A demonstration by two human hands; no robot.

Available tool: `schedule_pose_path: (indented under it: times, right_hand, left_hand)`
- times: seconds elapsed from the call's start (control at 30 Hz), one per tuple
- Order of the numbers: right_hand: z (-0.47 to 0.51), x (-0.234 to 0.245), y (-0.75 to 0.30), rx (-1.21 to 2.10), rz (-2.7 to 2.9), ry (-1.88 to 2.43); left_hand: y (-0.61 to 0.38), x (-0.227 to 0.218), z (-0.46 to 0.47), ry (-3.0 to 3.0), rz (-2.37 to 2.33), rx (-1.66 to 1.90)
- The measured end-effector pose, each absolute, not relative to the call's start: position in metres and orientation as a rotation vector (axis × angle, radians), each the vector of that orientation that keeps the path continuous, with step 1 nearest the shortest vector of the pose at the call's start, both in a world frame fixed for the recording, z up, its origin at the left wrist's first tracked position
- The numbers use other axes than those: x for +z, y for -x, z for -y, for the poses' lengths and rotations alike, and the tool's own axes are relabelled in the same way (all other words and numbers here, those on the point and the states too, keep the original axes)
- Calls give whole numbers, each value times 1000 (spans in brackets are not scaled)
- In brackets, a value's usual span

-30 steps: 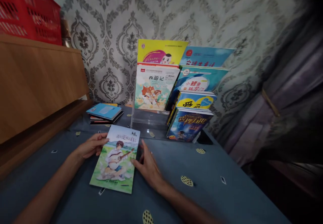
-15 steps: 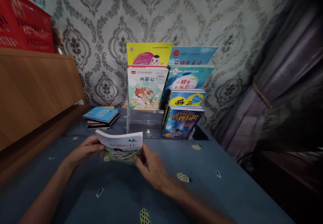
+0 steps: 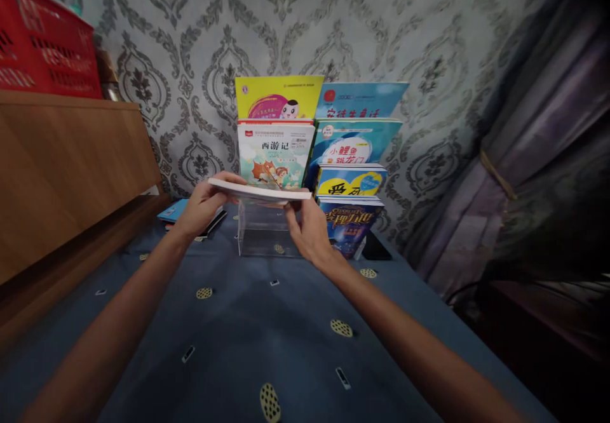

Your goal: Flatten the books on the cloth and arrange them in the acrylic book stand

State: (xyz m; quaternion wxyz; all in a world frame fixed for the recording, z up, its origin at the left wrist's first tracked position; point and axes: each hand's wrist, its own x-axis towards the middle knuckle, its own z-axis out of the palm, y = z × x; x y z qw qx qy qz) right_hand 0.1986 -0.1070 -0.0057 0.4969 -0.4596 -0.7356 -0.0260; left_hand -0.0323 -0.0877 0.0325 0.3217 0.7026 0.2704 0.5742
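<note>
With grips clamped on both ends, left hand (image 3: 203, 208) and right hand (image 3: 312, 227) are holding a book (image 3: 260, 190) higher than moments ago, leveling it before the clear rack (image 3: 260, 242), apparently bringing that rack within reach.

Red bskt (image 3: 50, 51) on wood cab. (image 3: 71, 178); tied curtain (image 3: 515, 137) at R
</note>
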Motion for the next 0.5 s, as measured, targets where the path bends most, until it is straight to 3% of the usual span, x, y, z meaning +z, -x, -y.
schedule_pose_path:
  times: [0.5]
  right_hand:
    - [62, -18, -209, 30, 1781, 1215]
  left_hand:
    - [16, 21, 34, -1793, -746, 1492]
